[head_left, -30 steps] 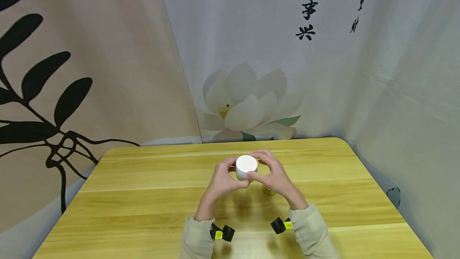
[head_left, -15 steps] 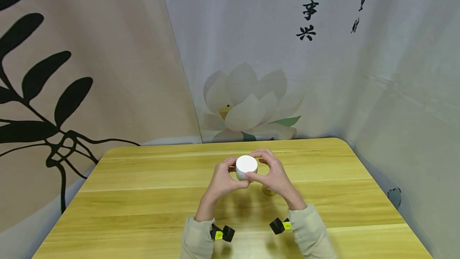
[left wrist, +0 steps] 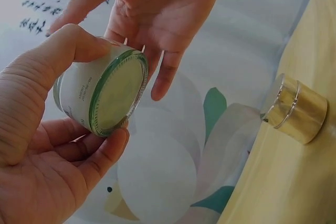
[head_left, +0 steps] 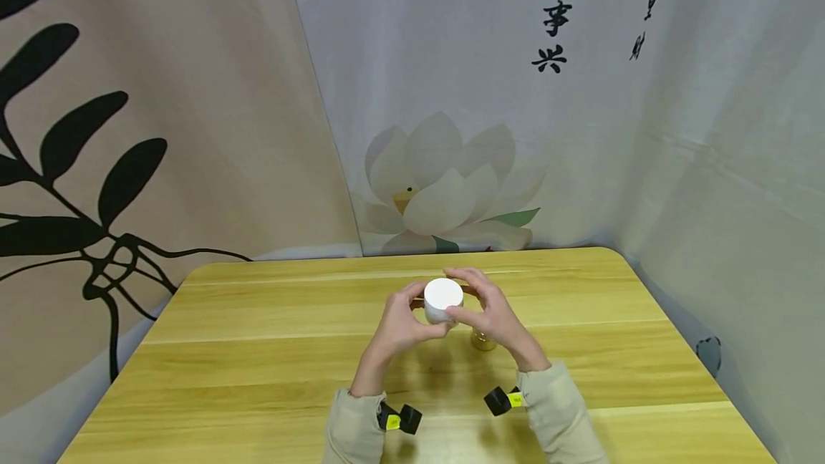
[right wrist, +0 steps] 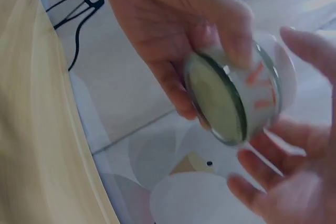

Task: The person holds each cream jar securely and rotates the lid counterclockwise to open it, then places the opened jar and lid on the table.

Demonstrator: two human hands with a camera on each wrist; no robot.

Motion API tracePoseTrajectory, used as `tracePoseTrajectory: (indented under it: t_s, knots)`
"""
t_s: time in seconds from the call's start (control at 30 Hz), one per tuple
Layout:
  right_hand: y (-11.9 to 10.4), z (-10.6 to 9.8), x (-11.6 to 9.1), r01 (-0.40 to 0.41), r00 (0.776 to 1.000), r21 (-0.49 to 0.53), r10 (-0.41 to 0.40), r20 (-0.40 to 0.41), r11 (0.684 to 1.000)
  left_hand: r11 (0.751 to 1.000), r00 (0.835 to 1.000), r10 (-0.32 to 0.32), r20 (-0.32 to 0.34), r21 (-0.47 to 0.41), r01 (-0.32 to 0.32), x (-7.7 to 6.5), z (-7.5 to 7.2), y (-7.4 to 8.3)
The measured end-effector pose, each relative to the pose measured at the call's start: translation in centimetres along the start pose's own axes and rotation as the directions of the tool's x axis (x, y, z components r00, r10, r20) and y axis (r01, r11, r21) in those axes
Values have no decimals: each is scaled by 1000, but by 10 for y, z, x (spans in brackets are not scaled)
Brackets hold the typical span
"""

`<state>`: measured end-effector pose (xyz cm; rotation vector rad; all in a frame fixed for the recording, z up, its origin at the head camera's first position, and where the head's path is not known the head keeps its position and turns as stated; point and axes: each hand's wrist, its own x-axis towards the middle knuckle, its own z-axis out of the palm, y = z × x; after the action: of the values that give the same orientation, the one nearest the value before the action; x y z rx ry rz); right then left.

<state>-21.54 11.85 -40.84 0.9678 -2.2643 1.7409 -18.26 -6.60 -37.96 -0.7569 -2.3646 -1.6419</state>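
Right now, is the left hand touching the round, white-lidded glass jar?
Touching: the left wrist view shows the left hand gripping the glass jar, thumb against its wall.

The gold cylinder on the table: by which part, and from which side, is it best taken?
I would pinch the gold cylinder across its curved side wall, coming from above with the right hand: it looks upright on the table, and the left hand holds the jar.
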Motion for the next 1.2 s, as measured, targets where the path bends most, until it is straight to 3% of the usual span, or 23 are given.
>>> tracePoseTrajectory:
  t_s: [0.17, 0.3, 0.4, 0.57, 0.77, 1.03, 1.2]
  knots:
    - [-21, 11, -1, -62, 990, -63, 54, -128, 996, 1000, 1000, -14, 0, -9, 14, 1, 2, 1]
    - [-35, 14, 0, -50, 987, -95, 35, -154, 994, 1000, 1000, -19, 0, -17, 19, 1, 3, 1]
    - [-27, 12, -1, -39, 991, -85, 28, -128, 996, 1000, 1000, -12, 0, -24, 12, 1, 2, 1]
    - [-2, 6, 0, 0, 1000, -2, 0, -13, 1000, 1000, 1000, 9, 1, -20, -9, 0, 2, 0]
    - [7, 2, 1, 50, 996, 93, -57, 74, 994, 1000, 1000, 8, 11, -11, -8, -1, 2, 0]
    - [2, 10, 0, -72, 995, 18, 73, -71, 997, 999, 1000, -24, 7, -39, 25, 1, 2, 0]
    - [-1, 11, 2, -80, 992, 15, 81, -95, 997, 998, 999, -34, 7, -46, 35, 1, 2, 0]
